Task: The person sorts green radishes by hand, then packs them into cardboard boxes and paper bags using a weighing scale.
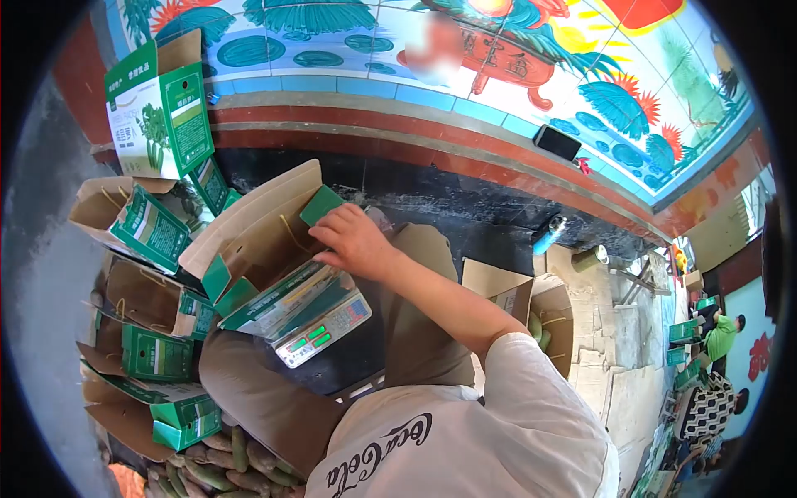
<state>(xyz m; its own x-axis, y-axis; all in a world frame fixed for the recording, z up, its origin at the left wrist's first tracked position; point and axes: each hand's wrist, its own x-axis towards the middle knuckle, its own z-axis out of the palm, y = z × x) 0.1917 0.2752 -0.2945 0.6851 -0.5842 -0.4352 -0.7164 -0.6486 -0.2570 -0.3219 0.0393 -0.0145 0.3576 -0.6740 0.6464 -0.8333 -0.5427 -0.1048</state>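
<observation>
My right hand point(355, 241) reaches in from the right, its fingers bent over the edge of an open cardboard carton point(274, 224) beside a green end flap point(321, 204). The carton tilts with its mouth up, and a yellow cord handle shows inside. It rests by or on a digital scale point(322, 334), whose green displays are lit; the carton hides the scale's platform. The scale stands between my knees. My left hand is out of sight.
Several open green-and-white cartons point(158, 228) stack up on the left. Long green radishes point(224, 465) lie piled at the lower left. Another carton point(552, 319) on the right holds radishes. A black phone point(558, 143) lies on the tiled wall ledge. People point(722, 336) sit at far right.
</observation>
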